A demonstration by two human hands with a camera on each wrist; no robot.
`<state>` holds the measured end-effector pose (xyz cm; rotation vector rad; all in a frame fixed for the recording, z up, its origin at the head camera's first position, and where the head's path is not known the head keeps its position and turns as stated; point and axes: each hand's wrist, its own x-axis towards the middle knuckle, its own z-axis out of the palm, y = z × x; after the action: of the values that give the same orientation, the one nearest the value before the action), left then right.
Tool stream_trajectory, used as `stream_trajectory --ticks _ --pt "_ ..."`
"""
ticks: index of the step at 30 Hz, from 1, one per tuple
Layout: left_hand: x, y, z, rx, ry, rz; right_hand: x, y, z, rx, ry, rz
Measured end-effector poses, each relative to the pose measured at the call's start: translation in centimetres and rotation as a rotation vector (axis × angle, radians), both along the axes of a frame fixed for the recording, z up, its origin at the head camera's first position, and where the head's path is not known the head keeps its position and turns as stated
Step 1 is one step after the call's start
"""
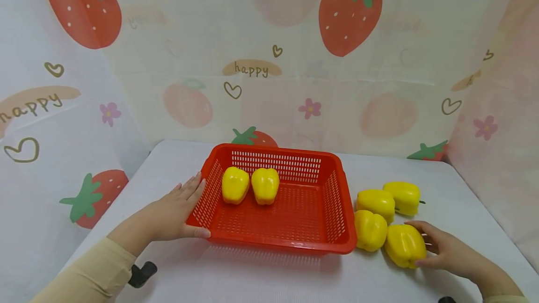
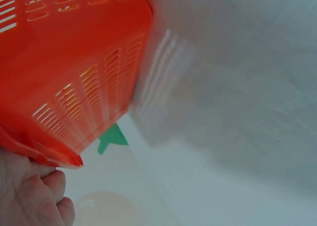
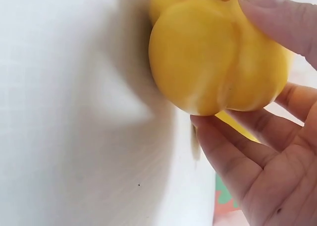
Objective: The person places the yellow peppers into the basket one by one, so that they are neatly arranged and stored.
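Observation:
My left hand rests on the left rim of a red plastic basket, its thumb at the front corner. In the left wrist view, part of that hand shows beside the rim, against the slotted basket wall. Two yellow bell peppers stand side by side in the basket's left half. Right of the basket, my right hand holds the nearest yellow bell pepper between thumb and fingers. Close up, the right wrist view shows this pepper low over the white surface.
Three more yellow bell peppers lie close together right of the basket: one by its corner, one behind that, and one farthest back. The white table meets strawberry-print cloth walls. Black objects show beneath both wrists.

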<state>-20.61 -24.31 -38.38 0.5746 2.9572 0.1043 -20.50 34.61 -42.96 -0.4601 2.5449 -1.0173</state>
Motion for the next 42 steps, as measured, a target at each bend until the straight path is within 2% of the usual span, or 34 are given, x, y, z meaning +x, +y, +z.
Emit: stream_trajectory --ticks 5,14,19,27,33,38,42 --pt "-0.1 0.0 0.0 -0.004 0.001 0.0 0.1 -0.2 0.2 0.021 0.029 0.008" --pt "0.1 0.1 0.2 0.001 -0.003 0.003 0.2 0.3 0.4 -0.004 0.036 0.001" --pt "0.0 0.1 0.3 -0.001 -0.004 0.003 0.2 0.8 1.0 -0.036 0.083 0.023" --pt "0.0 0.1 0.3 -0.004 -0.005 0.001 0.1 0.8 2.1 -0.019 0.187 0.033" --pt "0.0 0.1 0.3 -0.006 -0.002 -0.002 0.0 0.6 3.4 -0.067 0.279 0.086" --pt "-0.1 0.0 0.1 -0.009 -0.003 0.002 -0.7 0.3 4.4 -0.113 0.331 0.13" --pt "-0.1 0.0 0.1 -0.006 -0.004 0.0 -1.4 -0.1 5.2 -0.11 0.353 0.154"
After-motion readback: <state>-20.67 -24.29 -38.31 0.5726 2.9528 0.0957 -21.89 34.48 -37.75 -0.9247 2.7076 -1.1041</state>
